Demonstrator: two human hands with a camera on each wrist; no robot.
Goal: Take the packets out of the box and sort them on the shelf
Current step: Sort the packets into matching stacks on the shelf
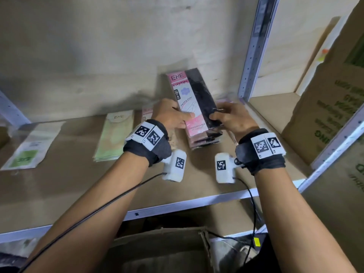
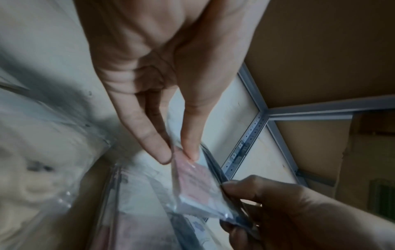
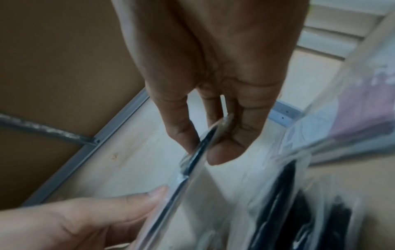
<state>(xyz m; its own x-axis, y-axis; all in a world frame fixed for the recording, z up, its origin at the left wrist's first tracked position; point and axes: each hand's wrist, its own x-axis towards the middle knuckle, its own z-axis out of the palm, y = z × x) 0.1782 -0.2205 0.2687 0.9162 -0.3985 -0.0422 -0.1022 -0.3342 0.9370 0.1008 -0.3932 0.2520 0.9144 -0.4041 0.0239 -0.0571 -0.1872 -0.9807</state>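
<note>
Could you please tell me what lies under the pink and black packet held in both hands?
A stack of similar packets on the shelf; their number is hidden.

Pink-and-black packet [image 1: 194,99] pinched between both thumbs, pale green packets [image 1: 115,134] left of the fingers, black wristbands [image 1: 146,143] with black-and-white checker tags

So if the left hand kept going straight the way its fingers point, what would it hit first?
Probably the back wall of the shelf. The left hand, pinching the pink-and-black packet, points over the pink packets behind it; depth is unclear, so it might brush those first.
</note>
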